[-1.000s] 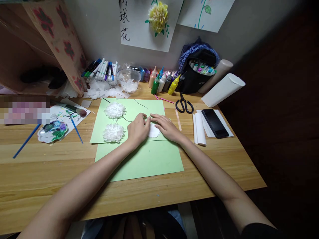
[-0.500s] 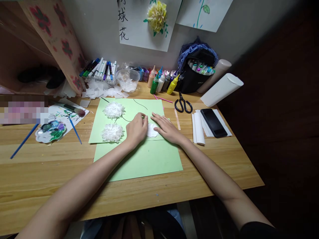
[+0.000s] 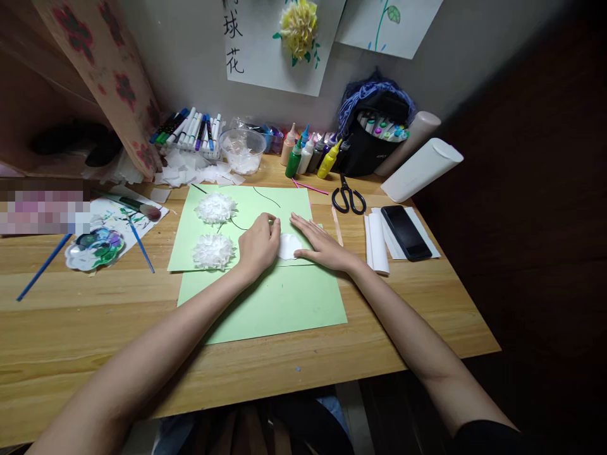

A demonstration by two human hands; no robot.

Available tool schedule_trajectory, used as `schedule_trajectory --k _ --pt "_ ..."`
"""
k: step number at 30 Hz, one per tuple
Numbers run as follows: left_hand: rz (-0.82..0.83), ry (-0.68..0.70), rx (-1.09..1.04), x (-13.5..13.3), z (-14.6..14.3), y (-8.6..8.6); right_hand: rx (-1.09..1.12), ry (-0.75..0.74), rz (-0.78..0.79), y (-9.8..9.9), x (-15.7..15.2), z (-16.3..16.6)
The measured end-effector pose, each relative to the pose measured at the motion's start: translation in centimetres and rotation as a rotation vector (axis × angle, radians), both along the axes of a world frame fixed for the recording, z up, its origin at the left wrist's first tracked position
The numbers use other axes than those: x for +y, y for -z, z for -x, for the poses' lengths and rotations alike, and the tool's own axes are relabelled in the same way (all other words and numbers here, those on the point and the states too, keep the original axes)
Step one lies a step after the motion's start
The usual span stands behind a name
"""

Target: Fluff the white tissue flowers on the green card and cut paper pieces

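curled left hand (image 3: 258,243), flat right hand (image 3: 321,245) press white tissue (image 3: 289,246) flat.

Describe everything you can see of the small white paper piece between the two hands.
The white paper piece is small, thin and roundish with an uneven edge, like tissue. It lies flat on the upper green sheet, near its lower edge. The left hand covers its left side; the right hand rests open at its right edge.

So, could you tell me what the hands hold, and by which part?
A small white paper piece lies on a green sheet. The left hand meets its left edge, and the right hand presses its right edge; a grip cannot be told.
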State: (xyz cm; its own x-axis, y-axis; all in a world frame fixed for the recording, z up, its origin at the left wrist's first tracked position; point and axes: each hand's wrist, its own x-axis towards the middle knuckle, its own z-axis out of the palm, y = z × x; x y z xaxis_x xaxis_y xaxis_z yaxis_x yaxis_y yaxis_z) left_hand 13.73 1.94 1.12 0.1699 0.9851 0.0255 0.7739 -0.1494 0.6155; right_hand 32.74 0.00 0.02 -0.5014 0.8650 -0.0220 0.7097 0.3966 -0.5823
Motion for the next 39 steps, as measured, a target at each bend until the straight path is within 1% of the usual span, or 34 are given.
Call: schedule_trajectory --k 6,10,13,18,21,27,31,33,36,39 --pt "0.005 -0.003 -0.004 0.0 -0.1 0.0 0.041 -0.006 0.065 -0.6 0.0 -0.2" --pt "-0.001 -0.003 -0.004 0.0 -0.1 0.0 0.023 0.005 0.041 -0.7 -0.1 -0.2" --pt "-0.014 0.000 -0.009 0.0 -0.1 0.1 0.039 -0.003 0.052 -0.6 -0.1 -0.1" --pt "-0.014 -0.001 -0.019 0.1 0.0 0.2 0.022 0.046 0.003 -0.3 -0.2 0.1" --pt "-0.011 -0.003 -0.016 0.1 0.0 0.2 0.052 0.054 0.032 -0.3 -0.3 0.0" --pt "-0.004 -0.001 -0.016 0.1 0.0 0.1 0.128 0.023 0.062 -0.8 -0.3 -0.3" --pt "-0.001 0.000 -0.025 0.1 0.1 0.1 0.114 0.006 0.065 -1.1 -0.2 -0.5" --pt "-0.004 0.007 -0.035 0.1 0.3 0.1 0.045 0.059 0.029 -1.0 -0.9 -0.3" --pt "0.001 0.051 -0.079 0.3 0.8 0.3 -0.105 0.167 -0.062 -0.4 -2.9 0.5" --pt "0.008 0.086 -0.129 0.4 1.2 0.3 -0.175 0.163 -0.114 0.5 -5.3 1.6"
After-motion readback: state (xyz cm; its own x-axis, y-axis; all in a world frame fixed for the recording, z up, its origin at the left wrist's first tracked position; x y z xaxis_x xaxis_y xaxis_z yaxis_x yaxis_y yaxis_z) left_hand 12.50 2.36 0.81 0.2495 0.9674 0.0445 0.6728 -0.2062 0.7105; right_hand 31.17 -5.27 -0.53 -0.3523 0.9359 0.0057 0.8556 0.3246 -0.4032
